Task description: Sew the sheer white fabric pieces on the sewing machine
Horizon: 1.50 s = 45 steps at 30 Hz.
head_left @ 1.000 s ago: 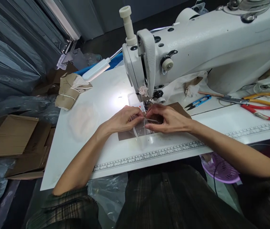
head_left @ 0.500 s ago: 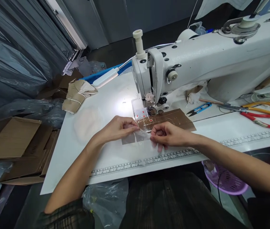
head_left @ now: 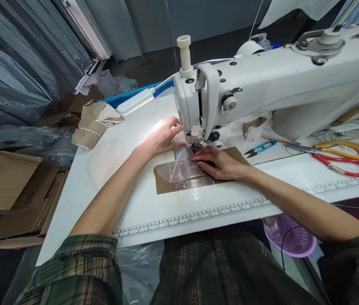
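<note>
The right hand (head_left: pixel 219 163) lies flat, fingers extended, pressing a clear plastic sheet (head_left: pixel 184 169) onto a brown rectangular cardboard piece (head_left: pixel 179 183) that rests on the white table (head_left: pixel 119 169), just in front of the needle area of the white industrial sewing machine (head_left: pixel 262 84). The left hand (head_left: pixel 163 137) is loosely open beside the machine's head, its fingertips at the raised far edge of the plastic; whether it pinches that edge cannot be told. Small blue thread snips (head_left: pixel 260 148) and red-and-yellow-handled scissors (head_left: pixel 341 156) lie to the right. A bundle of folded brown card (head_left: pixel 93 123) sits at the table's far left.
</note>
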Available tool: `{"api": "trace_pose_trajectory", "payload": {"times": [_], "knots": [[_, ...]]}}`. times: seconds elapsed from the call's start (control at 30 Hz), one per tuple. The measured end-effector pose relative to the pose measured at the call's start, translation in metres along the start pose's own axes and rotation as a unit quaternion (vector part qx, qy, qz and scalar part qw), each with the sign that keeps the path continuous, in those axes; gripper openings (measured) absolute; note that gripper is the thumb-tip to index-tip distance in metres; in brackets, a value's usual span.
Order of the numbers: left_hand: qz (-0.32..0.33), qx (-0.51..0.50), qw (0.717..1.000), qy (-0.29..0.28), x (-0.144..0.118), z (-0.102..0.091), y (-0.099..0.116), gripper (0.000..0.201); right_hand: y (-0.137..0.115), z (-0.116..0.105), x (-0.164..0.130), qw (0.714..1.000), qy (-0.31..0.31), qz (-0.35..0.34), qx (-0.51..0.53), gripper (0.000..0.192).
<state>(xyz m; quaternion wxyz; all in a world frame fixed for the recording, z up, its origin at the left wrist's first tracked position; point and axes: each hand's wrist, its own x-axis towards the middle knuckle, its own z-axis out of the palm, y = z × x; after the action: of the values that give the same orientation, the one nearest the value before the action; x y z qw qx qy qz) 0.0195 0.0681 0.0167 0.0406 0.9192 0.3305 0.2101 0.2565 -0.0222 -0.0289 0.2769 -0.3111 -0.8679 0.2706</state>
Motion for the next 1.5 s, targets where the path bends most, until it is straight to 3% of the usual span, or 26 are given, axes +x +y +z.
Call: {"api": "trace_pose_trajectory", "payload": {"times": [0.07, 0.23, 0.33, 0.43, 0.5, 0.6, 0.73, 0.83, 0.9, 1.07, 1.33, 1.5], "knots": [[0.035, 0.036, 0.999, -0.001, -0.021, -0.007, 0.016, 0.020, 0.000, -0.002, 0.000, 1.000, -0.003, 0.014, 0.022, 0.030], [0.142, -0.040, 0.986, -0.076, -0.065, -0.006, 0.057, 0.017, -0.004, -0.003, 0.003, 0.999, 0.005, 0.028, 0.034, 0.028], [0.092, -0.039, 0.994, -0.032, -0.075, 0.008, 0.066, 0.016, -0.005, -0.003, 0.001, 0.998, 0.023, 0.047, 0.042, 0.028], [-0.013, -0.049, 0.998, 0.031, -0.077, 0.019, 0.070, 0.017, -0.007, -0.004, -0.005, 0.993, 0.072, 0.070, 0.054, 0.027], [-0.052, -0.059, 0.996, 0.036, -0.077, 0.021, 0.074, 0.017, -0.009, -0.004, -0.010, 0.995, 0.082, 0.036, 0.052, 0.026], [-0.070, -0.076, 0.994, 0.034, -0.078, 0.020, 0.078, 0.019, -0.012, -0.001, -0.013, 0.999, 0.020, -0.043, 0.011, 0.030], [-0.008, -0.053, 0.998, 0.017, -0.078, 0.020, 0.078, 0.016, -0.014, 0.002, -0.012, 0.995, -0.048, -0.060, -0.060, 0.034], [0.083, -0.015, 0.996, 0.012, -0.078, 0.023, 0.074, 0.013, -0.010, -0.003, -0.012, 0.998, -0.044, -0.050, -0.008, 0.031], [0.111, -0.004, 0.993, 0.027, -0.078, 0.026, 0.071, 0.011, -0.005, -0.008, -0.013, 0.999, -0.015, -0.031, 0.022, 0.031], [0.129, -0.001, 0.990, 0.064, -0.079, 0.031, 0.068, 0.009, 0.006, -0.013, -0.015, 0.998, 0.038, 0.047, -0.030, 0.035], [0.144, 0.038, 0.986, 0.079, -0.077, 0.028, 0.073, 0.007, 0.008, -0.003, -0.014, 0.992, 0.038, -0.023, -0.121, 0.036], [0.153, 0.048, 0.986, 0.055, -0.076, 0.027, 0.074, 0.007, 0.008, -0.004, -0.014, 0.988, 0.036, -0.049, -0.138, 0.035]]}}
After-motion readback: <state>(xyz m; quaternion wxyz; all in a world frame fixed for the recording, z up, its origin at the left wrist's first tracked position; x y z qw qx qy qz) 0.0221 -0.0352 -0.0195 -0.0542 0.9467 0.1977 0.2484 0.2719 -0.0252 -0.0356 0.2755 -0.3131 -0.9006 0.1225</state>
